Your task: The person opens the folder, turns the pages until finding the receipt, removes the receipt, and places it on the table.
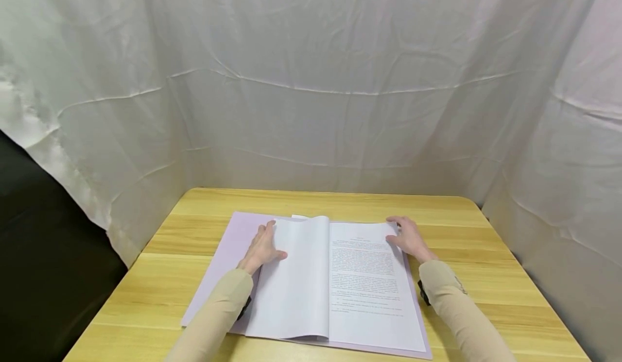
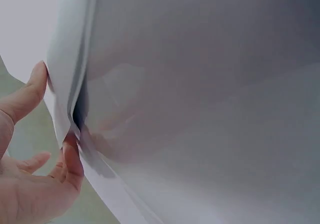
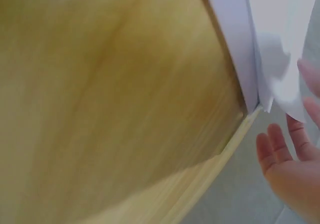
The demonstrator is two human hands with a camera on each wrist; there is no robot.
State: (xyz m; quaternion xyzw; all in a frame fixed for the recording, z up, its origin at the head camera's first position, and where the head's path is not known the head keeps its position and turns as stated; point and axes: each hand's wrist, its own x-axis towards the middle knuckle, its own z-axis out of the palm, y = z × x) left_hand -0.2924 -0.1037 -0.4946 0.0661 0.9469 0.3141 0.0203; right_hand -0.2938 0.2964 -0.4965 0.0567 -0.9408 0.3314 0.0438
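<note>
Pale drapes hang beyond 1 wooden table. On its near part lies 1 lilac folder, spread open with 1 blank page left and 1 printed page right. 2 hands grasp them: the left hand pinches the blank page's left edge, the right hand the printed page's far right corner. Only the wrist views show fingers tucked beneath the pages and that corner lifted.

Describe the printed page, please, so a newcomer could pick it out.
On the wood-grain table lies an open lilac folder. The printed page is on the folder's right half, its upper right corner at the person's right hand. Unlike the blank-looking sheet to its left, it bears small dark text.
</note>
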